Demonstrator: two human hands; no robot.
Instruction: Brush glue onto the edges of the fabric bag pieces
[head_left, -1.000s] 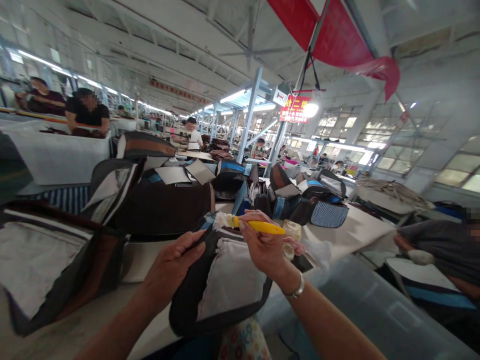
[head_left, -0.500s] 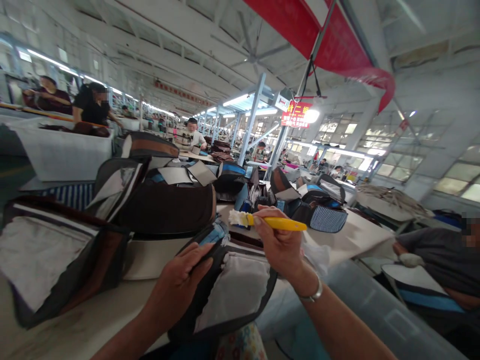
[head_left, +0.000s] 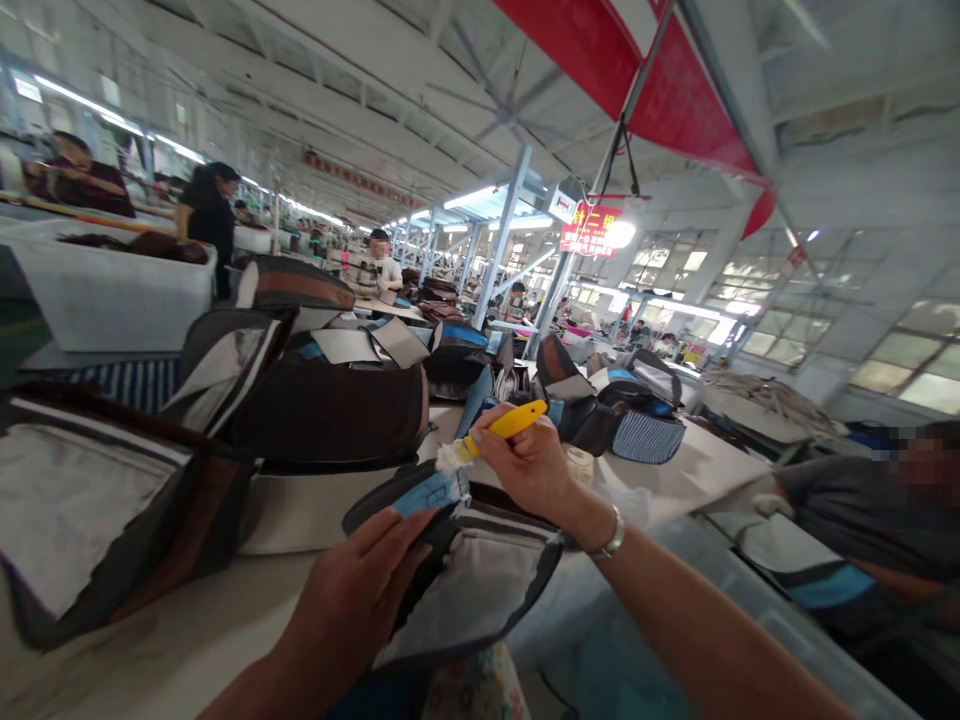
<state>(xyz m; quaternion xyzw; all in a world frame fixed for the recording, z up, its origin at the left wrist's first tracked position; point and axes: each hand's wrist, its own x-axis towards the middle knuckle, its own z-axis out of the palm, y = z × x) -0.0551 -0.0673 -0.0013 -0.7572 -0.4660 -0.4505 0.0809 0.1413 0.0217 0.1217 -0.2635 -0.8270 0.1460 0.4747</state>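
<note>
My left hand (head_left: 352, 600) grips the left edge of a dark bag panel (head_left: 469, 585) with a pale grey lining, held over the table's near edge. A blue strip (head_left: 431, 490) shows at the panel's top. My right hand (head_left: 525, 462) is closed round a yellow-handled brush (head_left: 499, 432). The brush's white bristles touch the top of the blue strip. A metal watch sits on my right wrist.
Piles of dark bag pieces (head_left: 330, 400) cover the white table (head_left: 172, 630) ahead and to the left. A small pale jar (head_left: 579, 462) stands behind my right hand. A seated person (head_left: 877, 520) is at the right. Other workers stand far left by a white bin (head_left: 105, 290).
The brush has tipped from level to bristles-down and dropped onto the panel's blue top edge. My left hand slid slightly lower along the panel. The view swung a little.
</note>
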